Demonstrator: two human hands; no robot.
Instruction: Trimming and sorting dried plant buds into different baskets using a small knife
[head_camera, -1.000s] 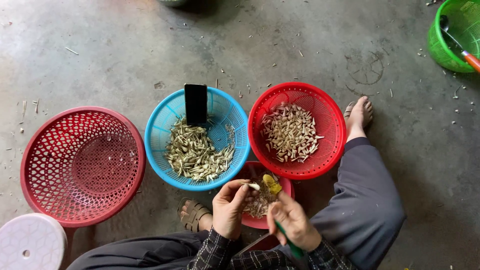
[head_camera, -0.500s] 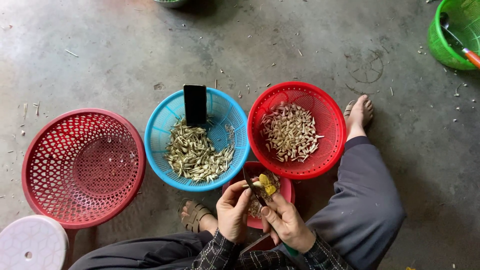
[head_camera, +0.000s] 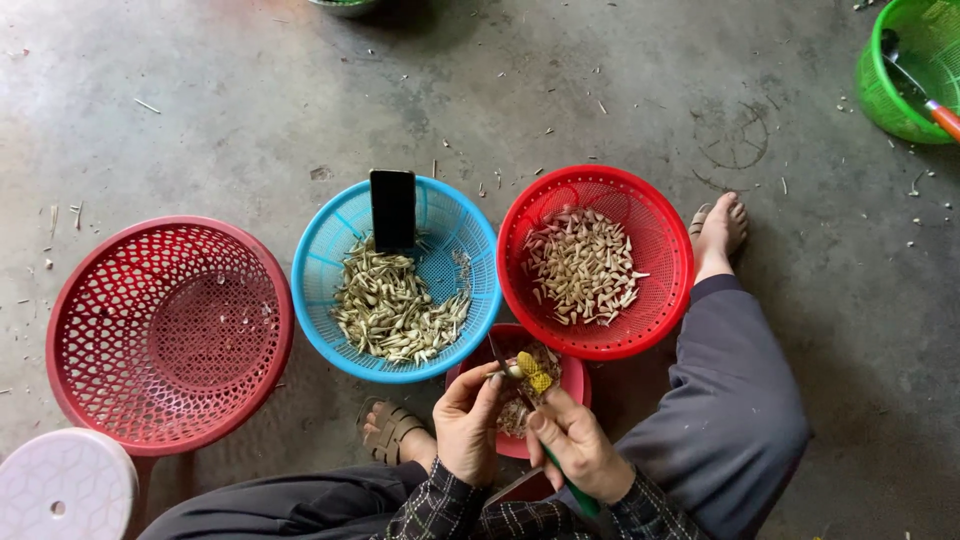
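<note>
Over the small dark-red plastic bowl (head_camera: 575, 378) of scraps, nearer the person than the blue plastic basket (head_camera: 330, 270), both hands are now meeting closely. The left hand (head_camera: 468, 425) is pinching a small pale pod (head_camera: 511, 369), fingers narrow. The right hand (head_camera: 578, 447), drawn in since a second ago, is gripping a green-handled tool (head_camera: 565, 480) with a yellow tip (head_camera: 533, 372) touching that pod, so the cutting seems under way.

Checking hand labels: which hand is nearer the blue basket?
Left. The left hand is just below the blue basket near its lower right rim. The right hand sits farther right, over the small red bowl, holding a green-handled tool.
</note>
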